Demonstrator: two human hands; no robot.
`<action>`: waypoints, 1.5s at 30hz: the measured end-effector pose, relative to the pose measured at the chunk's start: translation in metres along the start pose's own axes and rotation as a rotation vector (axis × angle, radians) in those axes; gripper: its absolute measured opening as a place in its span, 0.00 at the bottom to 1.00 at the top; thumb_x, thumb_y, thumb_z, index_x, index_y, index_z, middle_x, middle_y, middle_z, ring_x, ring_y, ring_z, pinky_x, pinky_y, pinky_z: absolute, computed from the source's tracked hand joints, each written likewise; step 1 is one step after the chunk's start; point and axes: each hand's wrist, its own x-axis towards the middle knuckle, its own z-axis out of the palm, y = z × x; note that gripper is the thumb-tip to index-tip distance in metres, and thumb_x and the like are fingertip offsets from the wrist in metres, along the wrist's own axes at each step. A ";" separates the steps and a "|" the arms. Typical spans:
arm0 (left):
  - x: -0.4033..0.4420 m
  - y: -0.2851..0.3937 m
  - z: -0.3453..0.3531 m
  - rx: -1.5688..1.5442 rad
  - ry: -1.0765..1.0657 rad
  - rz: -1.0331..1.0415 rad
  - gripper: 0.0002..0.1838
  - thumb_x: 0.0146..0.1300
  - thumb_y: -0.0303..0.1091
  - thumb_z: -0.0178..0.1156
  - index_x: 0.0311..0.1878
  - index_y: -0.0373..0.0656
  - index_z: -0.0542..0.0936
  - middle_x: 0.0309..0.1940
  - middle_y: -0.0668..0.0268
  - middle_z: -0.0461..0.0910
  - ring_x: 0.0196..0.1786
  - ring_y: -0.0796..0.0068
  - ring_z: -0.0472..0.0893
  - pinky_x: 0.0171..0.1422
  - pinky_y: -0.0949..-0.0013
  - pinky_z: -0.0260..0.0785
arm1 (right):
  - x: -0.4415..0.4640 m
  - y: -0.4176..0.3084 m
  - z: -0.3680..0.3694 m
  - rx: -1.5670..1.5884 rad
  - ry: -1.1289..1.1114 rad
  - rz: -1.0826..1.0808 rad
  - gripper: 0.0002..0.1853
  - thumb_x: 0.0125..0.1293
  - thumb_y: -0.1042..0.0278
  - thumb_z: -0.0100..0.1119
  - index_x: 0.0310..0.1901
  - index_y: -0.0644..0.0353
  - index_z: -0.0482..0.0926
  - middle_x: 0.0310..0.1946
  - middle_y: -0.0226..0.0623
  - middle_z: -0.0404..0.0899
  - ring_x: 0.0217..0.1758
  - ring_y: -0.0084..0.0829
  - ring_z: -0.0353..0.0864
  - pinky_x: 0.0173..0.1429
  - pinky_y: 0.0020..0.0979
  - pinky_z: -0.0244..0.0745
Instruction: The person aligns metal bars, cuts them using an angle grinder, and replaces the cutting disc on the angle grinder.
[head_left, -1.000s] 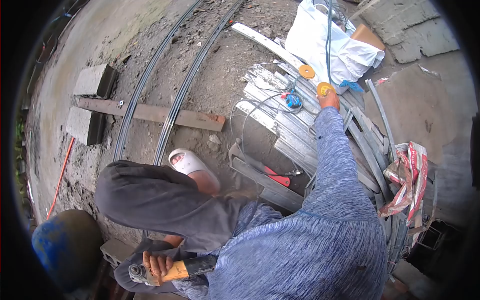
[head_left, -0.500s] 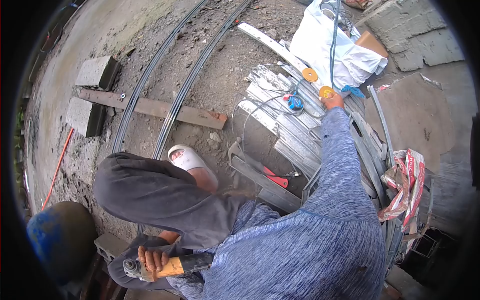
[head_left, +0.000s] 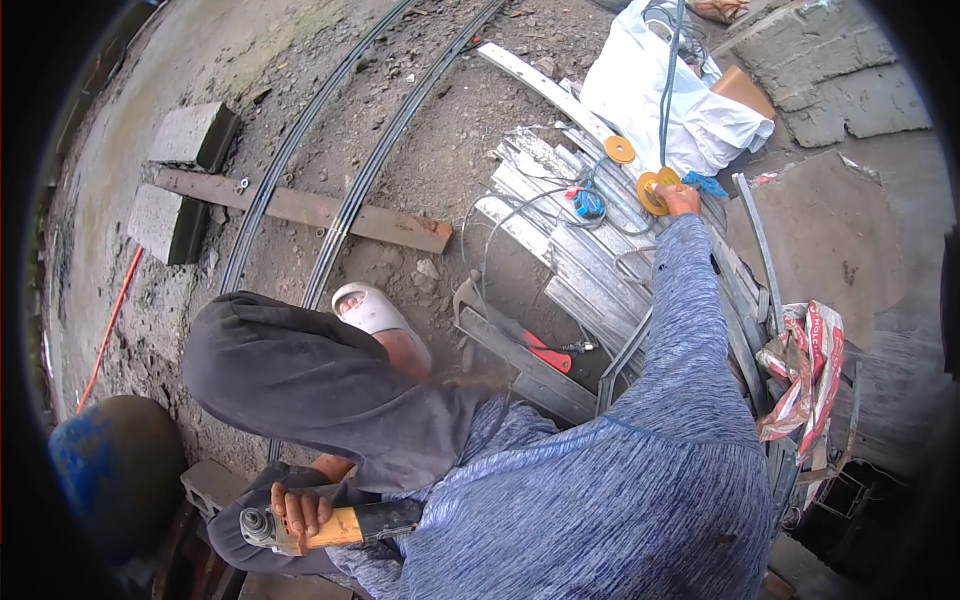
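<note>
My left hand [head_left: 302, 510] is wrapped round an orange and black angle grinder [head_left: 345, 526] at the lower left; no disc shows on its spindle. My right hand [head_left: 682, 200], at the end of the outstretched arm, pinches a round yellow disc [head_left: 651, 196]. A second yellow round piece shows partly behind its fingers. Just above lies another orange disc [head_left: 619, 150] with a centre hole, on a long metal strip [head_left: 545, 92]. Beside the discs, a blue and red tape measure [head_left: 588, 203] rests among cables on the metal strips.
A white sack [head_left: 640, 95] lies at the top right, a red-and-white sack [head_left: 808, 365] at the right. A red-handled tool [head_left: 547, 353] sits near the strips. Long metal bars [head_left: 360, 200] cross a wooden plank [head_left: 300, 207] beside concrete blocks [head_left: 190, 135].
My right hand has shifted slightly right and turned the yellow disc, and a second yellow piece now shows at its fingers. My left hand still grips the grinder.
</note>
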 end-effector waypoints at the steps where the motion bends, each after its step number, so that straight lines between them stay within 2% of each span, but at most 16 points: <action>1: -0.001 0.003 0.000 0.000 -0.002 0.002 0.22 0.71 0.35 0.56 0.61 0.39 0.61 0.48 0.51 0.75 0.47 0.58 0.77 0.57 0.53 0.62 | 0.003 0.000 -0.003 -0.025 -0.002 -0.014 0.20 0.44 0.58 0.82 0.24 0.60 0.78 0.22 0.33 0.78 0.25 0.29 0.76 0.37 0.33 0.75; 4: 0.005 -0.003 -0.005 0.001 -0.007 0.012 0.22 0.71 0.36 0.56 0.61 0.39 0.61 0.48 0.52 0.75 0.47 0.58 0.77 0.57 0.53 0.62 | 0.018 0.014 -0.001 0.059 -0.034 -0.075 0.19 0.46 0.55 0.80 0.22 0.57 0.78 0.20 0.30 0.76 0.23 0.26 0.74 0.33 0.33 0.72; 7: 0.014 -0.006 -0.004 0.002 -0.008 0.021 0.21 0.71 0.36 0.56 0.61 0.39 0.61 0.48 0.52 0.75 0.47 0.58 0.77 0.57 0.53 0.62 | 0.012 -0.003 -0.011 0.275 -0.053 0.194 0.18 0.48 0.54 0.79 0.25 0.57 0.79 0.20 0.29 0.76 0.21 0.24 0.71 0.29 0.33 0.68; 14: 0.007 -0.002 0.000 -0.010 0.061 0.008 0.23 0.69 0.37 0.58 0.60 0.41 0.60 0.47 0.52 0.75 0.47 0.57 0.77 0.56 0.51 0.63 | -0.043 -0.071 -0.027 1.419 -0.561 -0.011 0.20 0.64 0.56 0.67 0.54 0.53 0.76 0.46 0.31 0.81 0.44 0.26 0.77 0.38 0.33 0.68; 17: 0.013 -0.012 -0.018 -0.027 -0.110 0.092 0.24 0.69 0.36 0.60 0.59 0.42 0.60 0.46 0.52 0.76 0.46 0.56 0.78 0.56 0.50 0.63 | -0.091 -0.131 -0.017 1.566 -0.674 -0.098 0.22 0.64 0.54 0.66 0.56 0.54 0.76 0.49 0.33 0.81 0.44 0.31 0.77 0.39 0.35 0.69; 22: 0.004 -0.015 -0.002 0.008 0.093 0.128 0.17 0.72 0.40 0.55 0.55 0.44 0.63 0.42 0.55 0.78 0.41 0.57 0.79 0.52 0.52 0.64 | -0.172 -0.231 0.023 1.653 -0.871 -0.060 0.20 0.65 0.56 0.61 0.54 0.58 0.76 0.48 0.35 0.79 0.39 0.31 0.74 0.38 0.35 0.65; 23: 0.002 -0.014 -0.003 0.024 0.113 0.125 0.14 0.75 0.43 0.50 0.53 0.45 0.65 0.40 0.58 0.79 0.38 0.60 0.79 0.48 0.55 0.65 | -0.179 -0.246 0.041 1.667 -1.154 -0.102 0.15 0.68 0.60 0.57 0.50 0.60 0.77 0.43 0.34 0.78 0.36 0.30 0.71 0.36 0.33 0.64; 25: -0.008 -0.027 -0.021 -0.068 -0.007 0.237 0.15 0.77 0.46 0.42 0.55 0.46 0.67 0.39 0.62 0.80 0.35 0.61 0.80 0.47 0.55 0.67 | -0.217 -0.285 0.073 1.568 -1.373 -0.190 0.12 0.71 0.62 0.54 0.47 0.62 0.78 0.39 0.33 0.78 0.34 0.29 0.70 0.34 0.32 0.63; 26: -0.013 -0.037 -0.021 -0.002 0.069 0.320 0.20 0.78 0.48 0.38 0.63 0.47 0.66 0.43 0.60 0.81 0.38 0.60 0.82 0.46 0.60 0.71 | -0.262 -0.315 0.077 1.514 -1.040 -0.007 0.11 0.74 0.62 0.53 0.47 0.61 0.78 0.38 0.33 0.78 0.35 0.28 0.71 0.35 0.31 0.65; 28: -0.002 -0.038 -0.042 -0.084 -0.219 0.293 0.20 0.75 0.44 0.48 0.64 0.46 0.63 0.47 0.58 0.80 0.44 0.60 0.83 0.50 0.56 0.71 | -0.354 -0.370 0.075 1.397 -1.006 0.072 0.10 0.77 0.64 0.52 0.49 0.61 0.77 0.38 0.34 0.77 0.35 0.28 0.70 0.37 0.33 0.67; 30: 0.005 -0.035 -0.046 -0.109 -0.383 0.248 0.25 0.72 0.41 0.58 0.65 0.45 0.60 0.50 0.57 0.79 0.49 0.59 0.83 0.54 0.52 0.72 | -0.396 -0.378 0.100 1.282 -1.403 -0.076 0.12 0.75 0.66 0.54 0.53 0.63 0.74 0.39 0.34 0.77 0.37 0.28 0.71 0.39 0.31 0.70; 32: 0.003 -0.031 -0.010 0.015 -0.128 0.299 0.27 0.71 0.40 0.61 0.66 0.43 0.61 0.51 0.54 0.79 0.52 0.57 0.83 0.58 0.51 0.70 | -0.445 -0.378 0.122 1.179 -1.714 -0.179 0.16 0.74 0.67 0.56 0.58 0.65 0.71 0.40 0.35 0.76 0.39 0.27 0.73 0.40 0.29 0.73; 34: 0.002 -0.035 -0.008 0.007 -0.075 0.316 0.47 0.51 0.66 0.73 0.63 0.41 0.67 0.46 0.55 0.80 0.46 0.60 0.80 0.48 0.56 0.67 | -0.495 -0.370 0.140 0.947 -1.885 -0.115 0.17 0.74 0.67 0.57 0.60 0.65 0.72 0.44 0.35 0.80 0.44 0.27 0.79 0.46 0.28 0.76; 36: -0.006 -0.035 0.002 0.034 -0.041 0.332 0.47 0.52 0.66 0.72 0.63 0.41 0.67 0.46 0.53 0.79 0.46 0.61 0.79 0.48 0.57 0.67 | -0.541 -0.354 0.154 0.709 -2.038 -0.076 0.16 0.74 0.66 0.58 0.58 0.63 0.74 0.44 0.32 0.82 0.44 0.21 0.80 0.47 0.25 0.77; 39: -0.010 -0.049 0.003 0.047 0.090 0.488 0.45 0.56 0.70 0.65 0.63 0.41 0.67 0.43 0.51 0.77 0.34 0.62 0.77 0.39 0.59 0.66 | -0.587 -0.337 0.166 0.481 -2.144 -0.018 0.14 0.74 0.63 0.58 0.55 0.62 0.77 0.41 0.27 0.81 0.39 0.15 0.77 0.44 0.20 0.73; 45: -0.005 -0.047 0.049 0.111 0.868 0.493 0.44 0.60 0.73 0.55 0.61 0.39 0.67 0.31 0.52 0.74 0.22 0.63 0.71 0.27 0.61 0.61 | -0.622 -0.348 0.170 0.264 -2.207 -0.214 0.18 0.74 0.58 0.58 0.55 0.63 0.77 0.39 0.26 0.80 0.37 0.15 0.75 0.41 0.20 0.71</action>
